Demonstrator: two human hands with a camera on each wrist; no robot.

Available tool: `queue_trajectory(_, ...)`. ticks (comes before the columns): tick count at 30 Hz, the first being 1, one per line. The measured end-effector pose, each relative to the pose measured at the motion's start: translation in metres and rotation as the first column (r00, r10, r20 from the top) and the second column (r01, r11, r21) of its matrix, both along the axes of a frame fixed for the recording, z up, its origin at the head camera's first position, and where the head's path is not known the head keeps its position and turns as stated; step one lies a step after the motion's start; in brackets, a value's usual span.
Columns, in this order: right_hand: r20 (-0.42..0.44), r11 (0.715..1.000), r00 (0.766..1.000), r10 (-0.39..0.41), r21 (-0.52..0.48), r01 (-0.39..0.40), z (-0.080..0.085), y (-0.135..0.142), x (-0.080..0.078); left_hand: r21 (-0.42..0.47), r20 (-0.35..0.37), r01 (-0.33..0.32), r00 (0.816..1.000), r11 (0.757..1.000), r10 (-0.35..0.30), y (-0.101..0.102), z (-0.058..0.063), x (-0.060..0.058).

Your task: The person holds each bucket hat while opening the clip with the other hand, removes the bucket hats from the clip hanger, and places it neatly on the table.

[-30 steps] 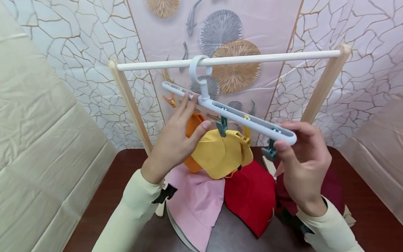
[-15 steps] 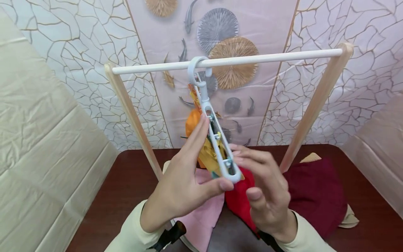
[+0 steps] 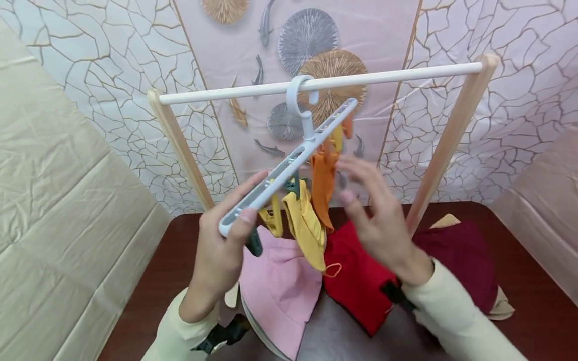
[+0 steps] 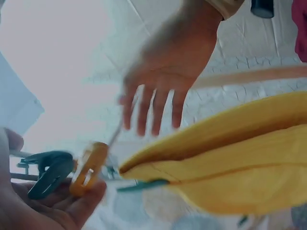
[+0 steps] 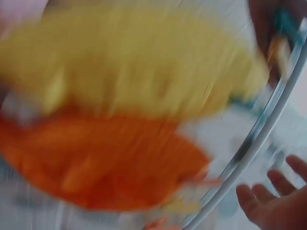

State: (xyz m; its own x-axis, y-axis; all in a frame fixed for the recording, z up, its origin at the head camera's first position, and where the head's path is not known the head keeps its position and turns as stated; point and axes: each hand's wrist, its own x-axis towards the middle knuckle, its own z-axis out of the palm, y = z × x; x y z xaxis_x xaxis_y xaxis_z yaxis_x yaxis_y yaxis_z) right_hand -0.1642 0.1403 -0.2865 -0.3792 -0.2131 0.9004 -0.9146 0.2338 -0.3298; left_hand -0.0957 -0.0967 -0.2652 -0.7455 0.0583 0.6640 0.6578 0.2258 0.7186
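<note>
A light blue clip hanger (image 3: pixel 289 170) hangs by its hook on a white rod, slanted toward the near left. My left hand (image 3: pixel 221 250) grips its near end, thumb on the front side. A dark green clip (image 3: pixel 254 243) and a yellow clip (image 3: pixel 277 215) dangle beside that hand. From the middle hangs a yellow hat (image 3: pixel 304 225); behind it an orange hat (image 3: pixel 322 185) hangs from the far half. My right hand (image 3: pixel 384 225), fingers spread and blurred, is beside the orange hat, holding nothing. Both hats look blurred in the right wrist view.
The rod (image 3: pixel 384 77) spans a wooden-legged rack. Below on the dark table (image 3: pixel 149 281) lie a pink hat (image 3: pixel 280 281), a red hat (image 3: pixel 356 276) and, farther right, a maroon hat (image 3: pixel 456 265). Patterned cloth (image 3: pixel 99 75) forms the backdrop.
The hanger has swung round on the rod, its near end passing from right to left. My right hand let go of that end; my left hand now grips it.
</note>
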Motion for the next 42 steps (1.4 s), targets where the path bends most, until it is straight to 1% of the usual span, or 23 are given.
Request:
queue_trajectory(2,0.021,0.992,0.994,-0.112,0.063,0.110,0.002,0.012,-0.025,0.056,0.035,-0.010,0.999,0.998,0.008,-0.009,-0.001,-0.010)
queue_trajectory(3,0.019,0.979,0.985,-0.173,0.112,0.169,0.005,0.019,-0.036,0.091,0.059,0.001,0.998,0.996,-0.007,-0.013,-0.002,-0.015)
queue_trajectory(4,0.019,0.959,0.972,-0.233,0.171,0.226,0.007,0.024,-0.046,0.115,0.078,0.007,0.997,0.993,-0.016,-0.018,-0.003,-0.020)
queue_trajectory(6,-0.008,0.900,0.942,-0.336,0.291,0.324,0.013,0.034,-0.063,0.157,0.113,0.029,0.992,0.987,-0.047,-0.028,-0.004,-0.031)
queue_trajectory(8,-0.050,0.824,0.908,-0.417,0.400,0.400,0.020,0.041,-0.075,0.178,0.130,0.058,0.988,0.982,-0.082,-0.038,-0.006,-0.042)
queue_trajectory(10,-0.049,0.763,0.884,-0.466,0.484,0.429,0.026,0.045,-0.083,0.204,0.148,0.104,0.980,0.973,-0.136,-0.048,-0.007,-0.053)
queue_trajectory(11,-0.050,0.740,0.875,-0.481,0.512,0.436,0.029,0.046,-0.087,0.217,0.159,0.126,0.974,0.968,-0.162,-0.052,-0.008,-0.059)
queue_trajectory(13,-0.047,0.704,0.860,-0.508,0.553,0.446,0.035,0.048,-0.093,0.249,0.183,0.167,0.959,0.954,-0.215,-0.061,-0.008,-0.071)
queue_trajectory(14,-0.036,0.696,0.854,-0.520,0.561,0.447,0.038,0.049,-0.095,0.263,0.196,0.185,0.951,0.947,-0.240,-0.064,-0.007,-0.077)
queue_trajectory(16,-0.001,0.702,0.840,-0.542,0.549,0.454,0.043,0.050,-0.098,0.288,0.220,0.221,0.932,0.932,-0.289,-0.071,-0.006,-0.089)
queue_trajectory(18,0.064,0.742,0.830,-0.553,0.492,0.456,0.047,0.053,-0.097,0.308,0.238,0.261,0.910,0.915,-0.339,-0.075,-0.003,-0.100)
queue_trajectory(20,0.138,0.782,0.820,-0.555,0.422,0.458,0.050,0.056,-0.092,0.340,0.253,0.298,0.884,0.892,-0.392,-0.078,0.000,-0.110)
queue_trajectory(22,0.193,0.809,0.812,-0.551,0.362,0.463,0.052,0.059,-0.085,0.380,0.273,0.316,0.860,0.870,-0.431,-0.079,0.002,-0.119)
queue_trajectory(23,0.210,0.813,0.806,-0.553,0.345,0.469,0.052,0.060,-0.080,0.395,0.283,0.317,0.851,0.862,-0.443,-0.079,0.002,-0.122)
queue_trajectory(25,0.221,0.807,0.793,-0.568,0.335,0.486,0.053,0.063,-0.072,0.431,0.303,0.292,0.845,0.854,-0.441,-0.077,-0.001,-0.124)
queue_trajectory(27,0.213,0.800,0.786,-0.581,0.327,0.503,0.055,0.066,-0.063,0.422,0.340,0.253,0.846,0.871,-0.411,-0.075,-0.008,-0.124)
queue_trajectory(30,0.190,0.806,0.796,-0.574,0.305,0.508,0.054,0.069,-0.053,0.374,0.396,0.215,0.843,0.902,-0.365,-0.075,-0.021,-0.122)
queue_trajectory(33,0.144,0.806,0.811,-0.567,0.299,0.511,0.051,0.073,-0.046,0.329,0.452,0.201,0.824,0.923,-0.341,-0.071,-0.034,-0.121)
queue_trajectory(35,0.130,0.802,0.811,-0.571,0.300,0.517,0.048,0.076,-0.042,0.318,0.479,0.196,0.811,0.928,-0.336,-0.066,-0.043,-0.121)
queue_trajectory(38,0.110,0.797,0.808,-0.578,0.286,0.531,0.044,0.078,-0.037,0.271,0.515,0.178,0.804,0.946,-0.299,-0.059,-0.058,-0.120)
queue_trajectory(39,0.105,0.799,0.809,-0.578,0.276,0.535,0.042,0.078,-0.036,0.243,0.520,0.172,0.807,0.955,-0.278,-0.057,-0.063,-0.120)
queue_trajectory(40,0.100,0.801,0.811,-0.577,0.266,0.537,0.041,0.077,-0.035,0.214,0.518,0.164,0.817,0.963,-0.254,-0.055,-0.068,-0.120)
queue_trajectory(42,0.088,0.810,0.818,-0.569,0.232,0.538,0.038,0.077,-0.034,0.142,0.505,0.130,0.843,0.981,-0.184,-0.051,-0.077,-0.122)
